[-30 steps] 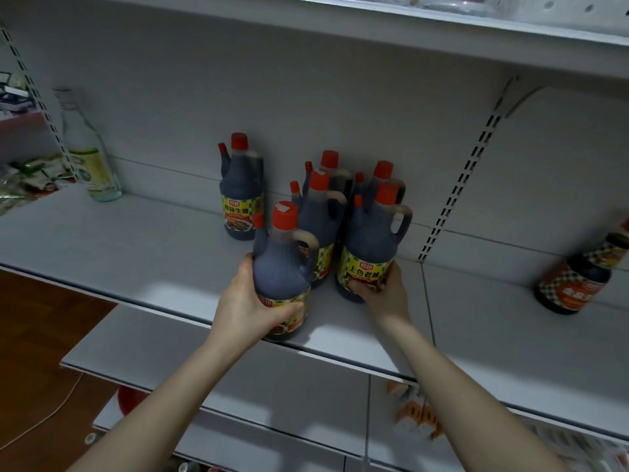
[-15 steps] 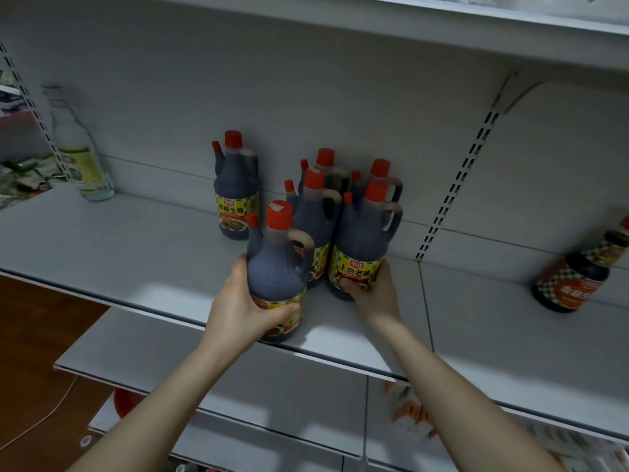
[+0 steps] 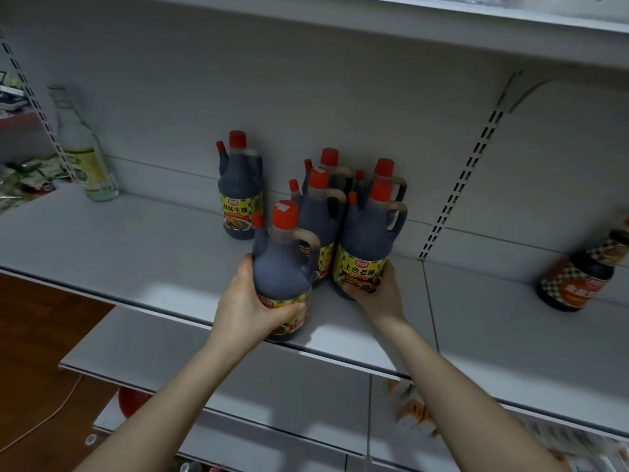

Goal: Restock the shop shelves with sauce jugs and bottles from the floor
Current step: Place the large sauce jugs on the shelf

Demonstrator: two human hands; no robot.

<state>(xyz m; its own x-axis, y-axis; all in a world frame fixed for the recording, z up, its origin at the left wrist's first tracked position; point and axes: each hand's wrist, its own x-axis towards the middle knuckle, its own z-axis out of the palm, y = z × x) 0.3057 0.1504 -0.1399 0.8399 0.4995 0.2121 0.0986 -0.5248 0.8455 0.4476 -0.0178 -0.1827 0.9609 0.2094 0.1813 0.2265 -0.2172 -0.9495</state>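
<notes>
A: Nearest, the left hand [image 3: 248, 310] has its grip wrapped round the front jug [image 3: 284, 270], which stands right at the shelf [image 3: 136, 264] lip.

B: And the right hand [image 3: 377, 287]?

A: Clasped round the labelled jug [image 3: 366, 247] just behind, touching the cluster [image 3: 332, 185].

B: Risk?

A: A careless push could topple the packed jugs behind, or the front one slips off the edge.

Brown wooden floor [image 3: 37, 321] at lower left, thin pale cable [image 3: 51, 415] trailing across it, slotted shelf upright [image 3: 459, 185] on the back panel, curved white bracket [image 3: 531, 92] beneath the upper shelf, blurred packets [image 3: 23, 175] at far left
</notes>
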